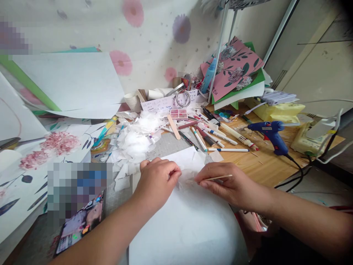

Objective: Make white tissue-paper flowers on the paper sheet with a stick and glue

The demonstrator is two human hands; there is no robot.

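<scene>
Over a large white sheet [187, 228], both my hands are at a thin, translucent whitish piece [187, 178]. My left hand [160, 178] is closed, with thumb and index finger pinched at the piece's left edge. On the other side, my right hand [223, 182] has its fingers closed around a thin wooden stick [220, 177], its fingertips at the piece's right edge. The piece looks like crumpled tissue, and its outline blends into the paper beneath.
White tissue scraps [140, 136] are heaped behind my left hand. Pens [200, 139], a wooden craft stick [173, 127] and a blue glue gun [271, 134] lie farther back. A phone [82, 224] rests at the left, beside flower artwork [60, 143].
</scene>
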